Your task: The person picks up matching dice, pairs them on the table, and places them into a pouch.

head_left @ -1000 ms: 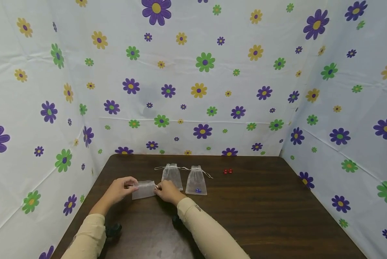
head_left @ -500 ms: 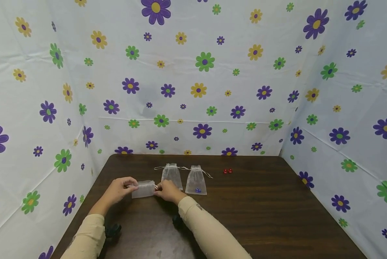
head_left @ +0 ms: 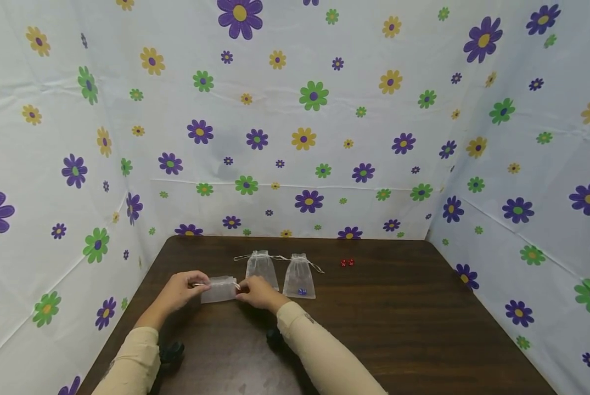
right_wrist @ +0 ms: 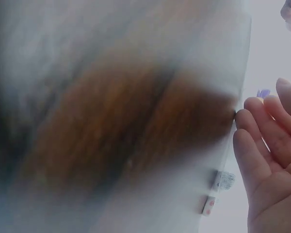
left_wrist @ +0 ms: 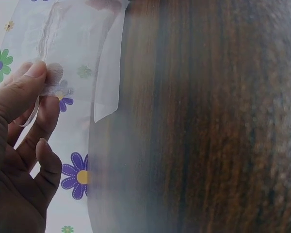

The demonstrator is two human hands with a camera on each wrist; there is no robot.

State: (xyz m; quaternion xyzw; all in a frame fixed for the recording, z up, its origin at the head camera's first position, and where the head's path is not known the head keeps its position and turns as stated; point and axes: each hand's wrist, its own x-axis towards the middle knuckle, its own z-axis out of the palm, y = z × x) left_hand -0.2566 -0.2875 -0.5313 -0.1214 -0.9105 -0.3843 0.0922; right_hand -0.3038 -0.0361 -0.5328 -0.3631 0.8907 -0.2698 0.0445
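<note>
A small sheer white drawstring pouch (head_left: 218, 291) is stretched between both hands at the left of the table. My left hand (head_left: 182, 289) pinches its left top corner between thumb and fingers; in the left wrist view a loop of white drawstring (left_wrist: 33, 115) hangs from that grip. At the pouch's other end, my right hand (head_left: 261, 293) holds the drawstring at its fingertips. In the right wrist view the right fingers (right_wrist: 252, 145) are only partly curled, and glare hides the cord. Whether anything lies inside this pouch is hard to see.
Behind the right hand lies a second sheer pouch (head_left: 261, 266). Beside it, a third pouch (head_left: 298, 271) contains blue dice (head_left: 302, 292). Two red dice (head_left: 347, 263) sit further right on the dark wooden table (head_left: 413, 318). Flowered white cloth (head_left: 304, 175) walls the back and sides.
My right hand has shifted slightly to the right along the drawstring's end. The left hand and the other pouches have stayed in place.
</note>
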